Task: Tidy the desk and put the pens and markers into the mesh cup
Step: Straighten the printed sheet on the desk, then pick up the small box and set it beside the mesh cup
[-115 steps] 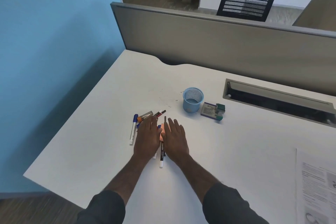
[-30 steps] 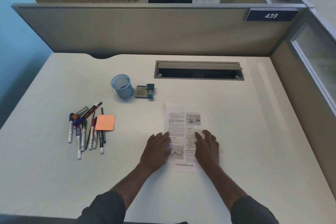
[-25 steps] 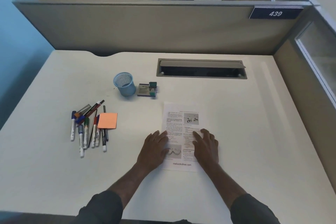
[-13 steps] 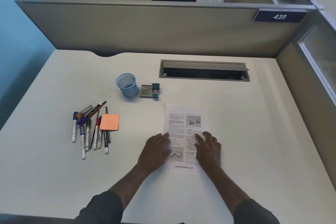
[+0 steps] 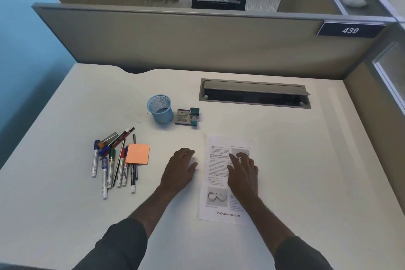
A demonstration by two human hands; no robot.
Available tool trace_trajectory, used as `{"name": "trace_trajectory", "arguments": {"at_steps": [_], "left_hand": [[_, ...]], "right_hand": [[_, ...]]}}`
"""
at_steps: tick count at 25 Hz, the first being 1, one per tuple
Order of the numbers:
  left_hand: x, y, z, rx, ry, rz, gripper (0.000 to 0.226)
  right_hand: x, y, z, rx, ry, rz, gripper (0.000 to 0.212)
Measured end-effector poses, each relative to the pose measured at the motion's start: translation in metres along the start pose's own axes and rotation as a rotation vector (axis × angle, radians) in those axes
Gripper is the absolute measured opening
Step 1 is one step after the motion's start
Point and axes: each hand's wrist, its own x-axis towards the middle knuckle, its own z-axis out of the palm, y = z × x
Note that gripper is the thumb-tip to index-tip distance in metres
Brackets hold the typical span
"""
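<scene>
A pile of several pens and markers (image 5: 114, 162) lies on the white desk (image 5: 65, 193) at the left, with an orange sticky pad (image 5: 137, 153) resting on its right side. The empty blue mesh cup (image 5: 160, 109) stands upright behind them. My left hand (image 5: 180, 170) lies flat on the bare desk, just left of a printed sheet (image 5: 221, 182), holding nothing. On the middle of that sheet rests my right hand (image 5: 242, 174), fingers spread, nothing in its grasp.
A small card box with green clips (image 5: 188, 116) sits right of the cup. A cable slot with a raised flap (image 5: 254, 93) is set into the desk's back. Grey partition panels (image 5: 197, 44) close the back and right; a blue wall stands left.
My left hand has slid off the sheet's left edge onto the bare desk. My right hand has moved up the sheet toward its middle. The pens and cup have not moved.
</scene>
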Motion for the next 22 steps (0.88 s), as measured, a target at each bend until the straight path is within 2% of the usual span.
{"name": "trace_trajectory", "arguments": {"at_steps": [6, 9, 15, 22], "left_hand": [[0.04, -0.021, -0.014, 0.059, 0.067, -0.063, 0.056], [0.064, -0.03, -0.018, 0.106, 0.044, -0.043, 0.058], [0.104, -0.046, -0.024, 0.144, 0.034, 0.028, 0.055], [0.125, -0.059, -0.016, 0.144, 0.021, 0.044, 0.053]], "right_hand": [[0.045, -0.047, 0.02, 0.035, 0.068, -0.148, 0.059], [0.072, -0.067, 0.034, 0.052, 0.073, -0.208, 0.054], [0.119, -0.098, 0.052, 0.03, 0.061, -0.163, 0.044], [0.144, -0.107, 0.064, 0.018, 0.02, -0.128, 0.047]]}}
